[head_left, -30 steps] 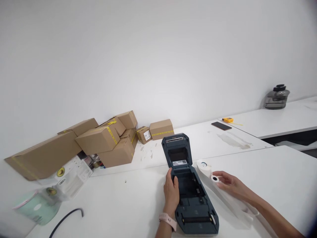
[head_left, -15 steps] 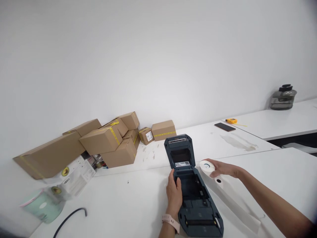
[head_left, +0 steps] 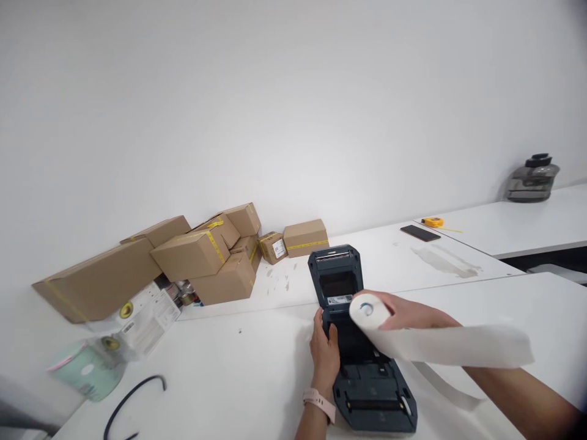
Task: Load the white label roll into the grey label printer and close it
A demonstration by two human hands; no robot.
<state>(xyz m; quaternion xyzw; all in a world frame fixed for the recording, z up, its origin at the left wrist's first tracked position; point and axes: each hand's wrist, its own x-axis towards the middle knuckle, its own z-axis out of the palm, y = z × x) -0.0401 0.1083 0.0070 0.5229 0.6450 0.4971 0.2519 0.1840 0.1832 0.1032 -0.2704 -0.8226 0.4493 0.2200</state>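
A dark blue-grey label printer (head_left: 373, 400) lies on the white table with its lid (head_left: 337, 278) tilted up. My left hand (head_left: 324, 354) grips the printer's left edge near the hinge, thumb over the rim. In my right hand (head_left: 408, 310) is a white paper roll (head_left: 367, 313), its flat end and core facing me. It hangs over the right side of the printer's inner bay, partly hiding it. From the roll a loose paper tail (head_left: 477, 346) stretches out to the right, across my right forearm. Below it, another white strip (head_left: 447, 388) lies on the table.
Stacked cardboard boxes (head_left: 192, 256) stand at the back left, with a green tub (head_left: 89, 373) and a black cable (head_left: 131, 394) nearer. Farther back right are a phone (head_left: 420, 233), a yellow tape measure (head_left: 432, 222) and a dark jug (head_left: 532, 180).
My right hand has lifted the paper roll and brought it left, from beside the printer to above its bay. The roll's tail has swung up off the table. My left hand keeps its grip.
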